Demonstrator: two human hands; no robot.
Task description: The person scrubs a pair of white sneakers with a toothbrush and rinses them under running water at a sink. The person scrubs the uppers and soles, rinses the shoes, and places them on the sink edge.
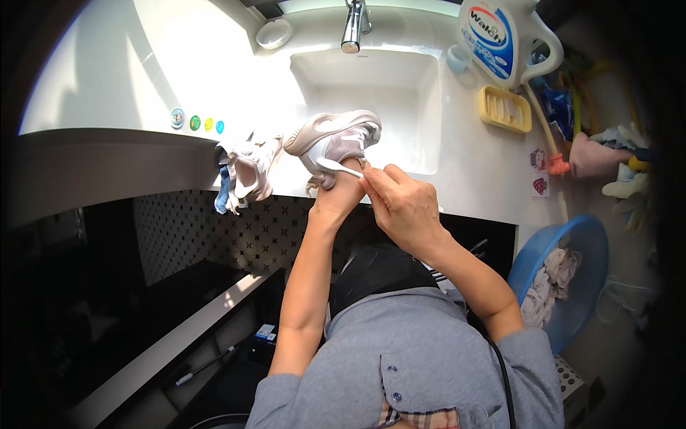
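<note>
My left hand (343, 189) reaches into a grey and white sneaker (343, 140) and holds it up over the front edge of the white sink (412, 166). Its fingers are hidden inside the shoe. My right hand (404, 206) grips the handle of a white brush (338, 167), which looks like a toothbrush. The brush head lies against the sneaker's heel side, near the opening. To the left, a second pale sneaker (262, 167) stands at the counter edge, with blue and white cloth (223, 187) hanging beside it.
A chrome faucet (352, 32) overhangs the sink. At right are a Walch detergent jug (496, 40), a clear blue cup (459, 58) and a yellow soap dish (505, 109). A blue basin (587, 289) holds pale laundry. A white round dish (274, 34) sits back left.
</note>
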